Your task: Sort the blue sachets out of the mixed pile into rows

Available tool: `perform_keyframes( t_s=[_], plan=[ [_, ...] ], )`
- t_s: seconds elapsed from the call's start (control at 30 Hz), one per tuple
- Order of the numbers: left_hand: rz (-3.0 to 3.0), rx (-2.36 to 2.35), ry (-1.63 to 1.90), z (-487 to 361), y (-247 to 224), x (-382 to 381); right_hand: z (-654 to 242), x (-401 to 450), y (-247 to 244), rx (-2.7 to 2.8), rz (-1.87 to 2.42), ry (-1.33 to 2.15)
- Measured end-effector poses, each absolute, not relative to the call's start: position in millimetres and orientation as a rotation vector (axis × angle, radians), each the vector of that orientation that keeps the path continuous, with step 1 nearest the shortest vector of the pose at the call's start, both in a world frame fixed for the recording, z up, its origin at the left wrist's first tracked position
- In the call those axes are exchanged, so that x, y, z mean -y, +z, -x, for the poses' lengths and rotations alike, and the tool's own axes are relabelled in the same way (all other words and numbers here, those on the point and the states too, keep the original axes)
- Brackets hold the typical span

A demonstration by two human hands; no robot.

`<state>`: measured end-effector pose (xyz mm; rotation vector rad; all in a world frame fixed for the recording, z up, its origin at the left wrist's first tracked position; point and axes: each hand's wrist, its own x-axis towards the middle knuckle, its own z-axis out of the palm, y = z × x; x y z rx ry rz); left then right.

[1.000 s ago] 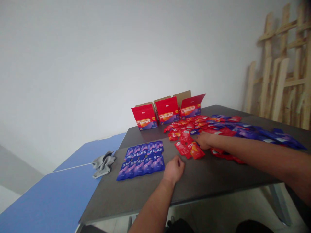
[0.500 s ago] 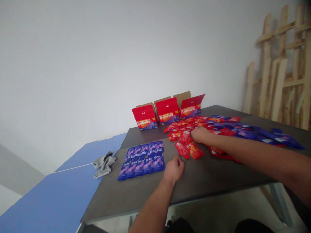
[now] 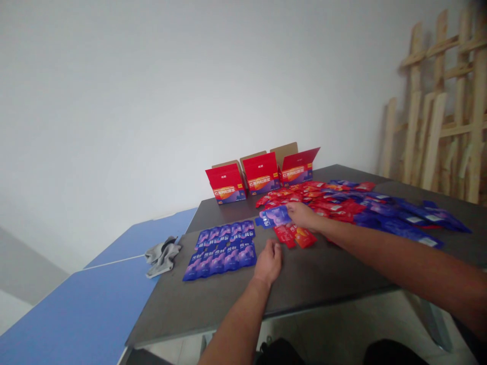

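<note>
My right hand (image 3: 302, 215) is closed on the end of a blue pouch (image 3: 274, 216), held above the grey table (image 3: 304, 284). Beneath and beside this pouch lie two red pouches (image 3: 294, 234), in front of a heap of red pouches (image 3: 327, 203). My left hand (image 3: 268, 261) rests on the table with its fingers curled in and nothing visible in them. Just left of it, blue pouches (image 3: 224, 251) lie flat in two neat, overlapping rows.
Three open red boxes (image 3: 261, 172) stand along the back of the table. Loose blue pouches (image 3: 399, 215) are heaped at the right. A grey cloth (image 3: 163, 257) lies at the left edge, beside a blue tabletop (image 3: 95, 299). Wooden frames (image 3: 429, 111) lean against the wall.
My right hand has come out of the heap, slightly left, and now holds a blue pouch. My left hand has shifted slightly left and stays curled.
</note>
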<state>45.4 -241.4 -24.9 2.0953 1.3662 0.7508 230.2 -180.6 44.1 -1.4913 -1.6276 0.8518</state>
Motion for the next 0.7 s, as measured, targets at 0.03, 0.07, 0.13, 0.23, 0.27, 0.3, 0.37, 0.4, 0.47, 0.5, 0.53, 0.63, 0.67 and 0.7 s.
perform_keyframes(
  t_s=[0.03,0.07,0.13,0.23,0.27,0.3,0.37,0.4,0.47,0.5,0.53,0.63,0.67,0.7],
  plan=[
    [-2.056,-1.372,0.774,-45,-23,242,-220,185,29,1.518,1.393,0.949],
    [-2.019,-1.384,0.797,-45,-22,243,-210,191,14,1.410,1.318,1.015],
    [-1.957,-1.400,0.845,-44,-21,243,-194,202,-12,1.295,1.172,1.093],
    [-1.897,-1.355,0.985,-41,-24,242,-181,215,-38,1.322,0.998,1.139],
    [-1.880,-1.336,1.036,-40,-25,241,-180,219,-42,1.362,0.951,1.157],
    [-1.861,-1.329,1.080,-40,-27,239,-181,221,-44,1.411,0.909,1.179],
    [-1.826,-1.353,1.132,-39,-30,237,-185,223,-41,1.524,0.852,1.222],
    [-1.812,-1.375,1.146,-38,-32,236,-188,224,-38,1.573,0.844,1.246],
    [-1.797,-1.389,1.174,-38,-35,234,-194,223,-29,1.620,0.889,1.290],
    [-1.796,-1.366,1.190,-38,-36,233,-195,223,-25,1.608,0.934,1.298],
    [-1.800,-1.322,1.204,-39,-37,233,-196,223,-21,1.577,0.983,1.290],
    [-1.808,-1.178,1.240,-39,-40,231,-194,220,-18,1.463,1.052,1.254],
    [-1.808,-1.153,1.250,-40,-40,231,-192,219,-19,1.435,1.059,1.259],
    [-1.808,-1.142,1.257,-40,-41,231,-191,218,-21,1.411,1.068,1.274]
  ],
)
